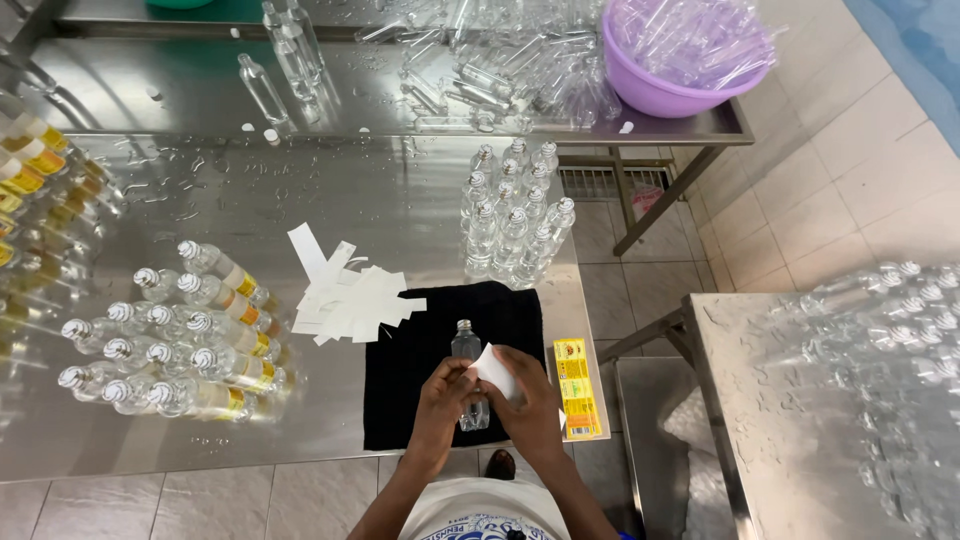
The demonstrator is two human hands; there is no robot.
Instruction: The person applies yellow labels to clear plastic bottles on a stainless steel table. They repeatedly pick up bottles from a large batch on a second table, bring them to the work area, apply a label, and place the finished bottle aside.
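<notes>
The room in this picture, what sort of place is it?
Probably a small bottling or labelling workshop. Steel tables carry many clear bottles: labelled ones lying in rows, bare ones standing. Both hands, left and right, hold a bottle and a white slip.

Bare steel between bottle clusters

1. My feed is bright and even, lit from overhead; the shadows are soft.
2. Strong glare smears across the steel table and the rear bench.
3. Centre is sharp: the black cloth is crisp.
4. Wide-lens stretch at the edges; the right-side bottles and left-edge bottles look smeared and soft.
</notes>
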